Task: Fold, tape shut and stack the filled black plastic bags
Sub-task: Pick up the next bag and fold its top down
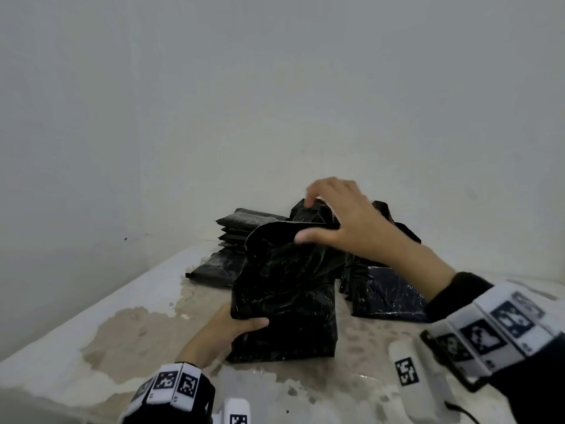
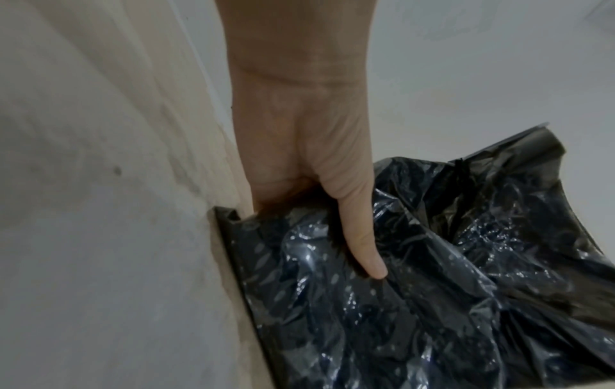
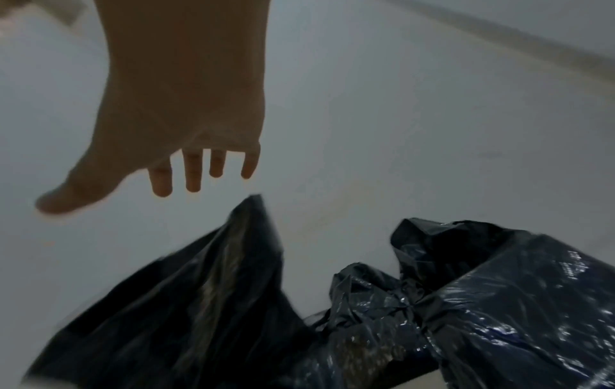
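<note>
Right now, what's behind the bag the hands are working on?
Behind the front bag sits a stack of flat folded bags at the back left, with more filled bags to the right. The front bag and the right hand hide their middle parts.

bag (image 1: 284,301) before stack (image 1: 241,231), on table (image 1: 91,332)

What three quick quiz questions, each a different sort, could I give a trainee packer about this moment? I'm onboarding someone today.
1. True or false: the right hand grips tape.
2. Which hand holds the front bag low at its side: A left, B right?
3. Fill in: the flat folded bags are stacked against the ____.

Key: 1 false, it is open above the bag's loose top. 2 A, the left hand. 3 wall.
</note>
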